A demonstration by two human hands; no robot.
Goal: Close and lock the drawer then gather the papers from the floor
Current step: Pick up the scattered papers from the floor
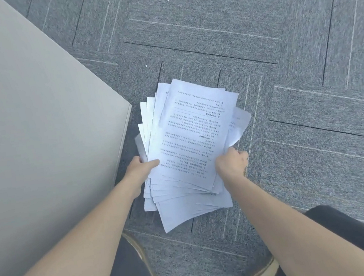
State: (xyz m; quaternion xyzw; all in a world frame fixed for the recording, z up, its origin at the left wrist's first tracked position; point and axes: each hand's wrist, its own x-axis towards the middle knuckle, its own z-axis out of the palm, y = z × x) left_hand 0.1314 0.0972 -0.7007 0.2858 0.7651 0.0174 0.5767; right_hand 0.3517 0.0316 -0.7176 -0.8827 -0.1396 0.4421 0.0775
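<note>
A loose, fanned stack of white printed papers [188,141] sits over the grey carpet in the middle of the view. My left hand [138,170] grips the stack's left edge, thumb on the top sheet. On the right edge my right hand [231,162] is closed around the sheets. Sheet corners stick out unevenly at the top, the right and the bottom. The drawer is not in view; only a plain beige cabinet top [34,111] shows at the left.
Grey carpet tiles [281,55] cover the floor all around. The beige cabinet's corner stands right beside the papers' left edge. My dark-trousered legs and tan shoes [140,254] are at the bottom of the view.
</note>
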